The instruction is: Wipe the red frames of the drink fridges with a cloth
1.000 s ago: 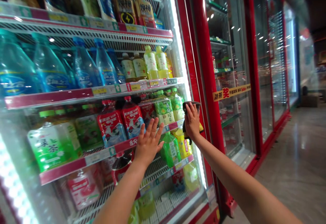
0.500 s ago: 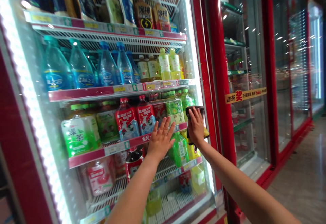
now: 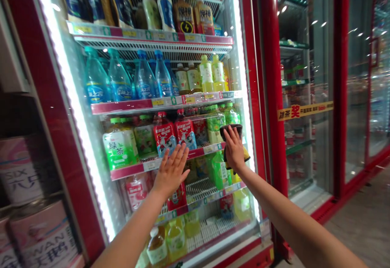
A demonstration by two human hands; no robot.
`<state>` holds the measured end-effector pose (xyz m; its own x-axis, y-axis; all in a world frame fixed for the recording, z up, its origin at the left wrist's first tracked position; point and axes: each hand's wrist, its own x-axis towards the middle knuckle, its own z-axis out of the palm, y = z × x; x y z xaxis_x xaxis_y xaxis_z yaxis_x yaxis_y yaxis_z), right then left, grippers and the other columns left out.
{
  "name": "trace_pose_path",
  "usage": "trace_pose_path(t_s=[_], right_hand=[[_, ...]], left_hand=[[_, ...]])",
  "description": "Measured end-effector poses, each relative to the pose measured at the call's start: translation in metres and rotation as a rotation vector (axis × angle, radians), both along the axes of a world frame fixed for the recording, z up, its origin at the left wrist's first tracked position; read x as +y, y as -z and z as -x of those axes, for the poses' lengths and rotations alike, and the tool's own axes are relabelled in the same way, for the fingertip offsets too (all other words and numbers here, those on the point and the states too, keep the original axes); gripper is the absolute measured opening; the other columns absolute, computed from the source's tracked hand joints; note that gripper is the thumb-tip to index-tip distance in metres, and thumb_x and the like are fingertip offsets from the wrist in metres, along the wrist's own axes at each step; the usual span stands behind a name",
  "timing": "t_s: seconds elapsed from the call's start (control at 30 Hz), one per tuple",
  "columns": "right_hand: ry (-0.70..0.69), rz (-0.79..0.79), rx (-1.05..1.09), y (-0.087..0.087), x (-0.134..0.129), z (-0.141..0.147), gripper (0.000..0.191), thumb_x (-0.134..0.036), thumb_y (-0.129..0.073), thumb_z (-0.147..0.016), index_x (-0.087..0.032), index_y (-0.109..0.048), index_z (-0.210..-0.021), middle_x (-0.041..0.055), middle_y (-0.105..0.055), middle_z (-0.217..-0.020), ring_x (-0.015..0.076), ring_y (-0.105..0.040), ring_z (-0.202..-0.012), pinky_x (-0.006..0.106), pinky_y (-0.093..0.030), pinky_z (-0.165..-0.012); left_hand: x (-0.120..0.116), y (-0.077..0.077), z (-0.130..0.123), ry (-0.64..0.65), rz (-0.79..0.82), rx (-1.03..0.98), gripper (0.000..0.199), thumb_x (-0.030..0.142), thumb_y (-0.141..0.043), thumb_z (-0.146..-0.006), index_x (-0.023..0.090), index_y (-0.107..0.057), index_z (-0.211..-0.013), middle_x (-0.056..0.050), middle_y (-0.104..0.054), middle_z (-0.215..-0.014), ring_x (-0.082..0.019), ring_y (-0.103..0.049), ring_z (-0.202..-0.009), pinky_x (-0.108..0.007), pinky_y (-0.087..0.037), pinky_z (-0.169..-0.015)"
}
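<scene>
My left hand lies flat with fingers stretched on the glass door of a lit drinks cooler, holding nothing. Behind it on the shelves show red-labelled bottles. Under my right hand a dark cloth with yellow parts is pressed to the glass near the door's right side. The palm and fingers cover much of the cloth. Green bottles stand on the shelf behind it.
A red door frame borders the glass on the right. Beyond it stands another glass-fronted cooler with a yellow strip across it. Stacked printed boxes sit at the lower left. Blue bottles fill a higher shelf.
The view has swung left, bringing the stacked boxes into sight. My left hand has shifted left across the glass; my right hand still presses the cloth near the door's right side.
</scene>
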<state>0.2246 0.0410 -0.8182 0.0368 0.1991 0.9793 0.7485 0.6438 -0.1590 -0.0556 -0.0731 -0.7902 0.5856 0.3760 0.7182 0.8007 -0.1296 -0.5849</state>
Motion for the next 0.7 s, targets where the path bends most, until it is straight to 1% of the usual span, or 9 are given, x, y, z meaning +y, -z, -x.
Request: trace_pose_path(t_s=[0.1, 0.17, 0.23, 0.27, 0.33, 0.4, 0.47, 0.57, 0.7], right_hand=[[-0.02, 0.002, -0.213, 0.016, -0.014, 0.025, 0.067, -0.013, -0.039, -0.097, -0.037, -0.028, -0.159, -0.0002, -0.035, -0.164, 0.0263, -0.027, -0.153, 0.061, -0.021, -0.125], [-0.057, 0.008, -0.381, 0.036, -0.021, 0.018, 0.066, -0.013, -0.043, -0.096, -0.04, -0.036, -0.155, -0.0024, -0.041, -0.161, 0.0249, -0.036, -0.149, 0.058, -0.022, -0.126], [-0.072, 0.017, -0.424, 0.048, -0.022, 0.002, 0.064, -0.014, -0.044, -0.096, -0.042, -0.041, -0.153, -0.0033, -0.044, -0.158, 0.0242, -0.04, -0.147, 0.056, -0.024, -0.125], [-0.064, 0.017, -0.375, 0.048, -0.021, -0.005, 0.063, -0.014, -0.044, -0.096, -0.041, -0.041, -0.153, -0.0026, -0.045, -0.158, 0.0245, -0.039, -0.148, 0.056, -0.025, -0.125], [-0.038, 0.002, -0.187, 0.037, -0.015, -0.007, 0.062, -0.015, -0.041, -0.098, -0.038, -0.038, -0.155, 0.0002, -0.041, -0.16, 0.0254, -0.032, -0.151, 0.058, -0.029, -0.123], [-0.018, -0.017, -0.022, 0.019, -0.013, 0.009, 0.062, -0.016, -0.037, -0.099, -0.035, -0.033, -0.158, 0.0021, -0.036, -0.163, 0.026, -0.024, -0.154, 0.059, -0.029, -0.122], [-0.018, -0.021, 0.011, 0.007, -0.016, 0.037, 0.064, -0.015, -0.036, -0.099, -0.035, -0.029, -0.159, 0.0023, -0.032, -0.165, 0.0261, -0.022, -0.155, 0.06, -0.026, -0.123], [-0.06, -0.009, -0.173, 0.014, -0.03, 0.064, 0.064, -0.015, -0.04, -0.097, -0.036, -0.032, -0.158, 0.001, -0.035, -0.164, 0.026, -0.027, -0.153, 0.059, -0.023, -0.125], [-0.177, -0.014, -0.515, 0.039, -0.04, 0.046, 0.062, -0.015, -0.046, -0.096, -0.041, -0.043, -0.152, -0.0028, -0.045, -0.158, 0.024, -0.039, -0.147, 0.055, -0.025, -0.125]], left_hand=[[-0.005, 0.003, 0.015, -0.019, 0.012, -0.003, 0.089, 0.046, -0.056, -0.097, 0.022, -0.001, -0.162, -0.007, -0.018, -0.168, -0.022, -0.003, -0.157, -0.047, 0.007, -0.129], [-0.003, 0.006, 0.019, -0.026, 0.031, -0.009, 0.09, 0.046, -0.057, -0.096, 0.024, 0.001, -0.162, -0.006, -0.018, -0.168, -0.021, -0.003, -0.157, -0.047, 0.007, -0.129], [-0.001, 0.008, 0.02, -0.033, 0.051, -0.013, 0.094, 0.047, -0.059, -0.094, 0.024, 0.003, -0.161, -0.005, -0.017, -0.168, -0.021, -0.001, -0.157, -0.048, 0.006, -0.129], [0.001, 0.009, 0.02, -0.037, 0.058, -0.013, 0.096, 0.047, -0.061, -0.093, 0.024, 0.004, -0.161, -0.006, -0.016, -0.168, -0.021, 0.0, -0.157, -0.048, 0.006, -0.129], [0.003, 0.011, 0.02, -0.048, 0.067, -0.009, 0.098, 0.047, -0.062, -0.093, 0.022, 0.003, -0.161, -0.006, -0.015, -0.168, -0.021, 0.003, -0.157, -0.049, 0.006, -0.128], [0.003, 0.013, 0.019, -0.062, 0.067, -0.007, 0.098, 0.047, -0.062, -0.093, 0.02, 0.002, -0.162, -0.007, -0.014, -0.168, -0.021, 0.006, -0.156, -0.05, 0.008, -0.128], [0.003, 0.014, 0.019, -0.072, 0.063, -0.006, 0.096, 0.047, -0.061, -0.093, 0.019, 0.0, -0.162, -0.007, -0.013, -0.168, -0.022, 0.008, -0.156, -0.05, 0.01, -0.127], [0.001, 0.015, 0.018, -0.078, 0.067, -0.007, 0.095, 0.047, -0.061, -0.094, 0.019, -0.001, -0.162, -0.007, -0.013, -0.168, -0.022, 0.008, -0.156, -0.051, 0.008, -0.128], [0.001, 0.015, 0.018, -0.082, 0.069, -0.008, 0.097, 0.047, -0.063, -0.092, 0.02, -0.001, -0.162, -0.007, -0.014, -0.168, -0.022, 0.006, -0.157, -0.051, 0.004, -0.129]])
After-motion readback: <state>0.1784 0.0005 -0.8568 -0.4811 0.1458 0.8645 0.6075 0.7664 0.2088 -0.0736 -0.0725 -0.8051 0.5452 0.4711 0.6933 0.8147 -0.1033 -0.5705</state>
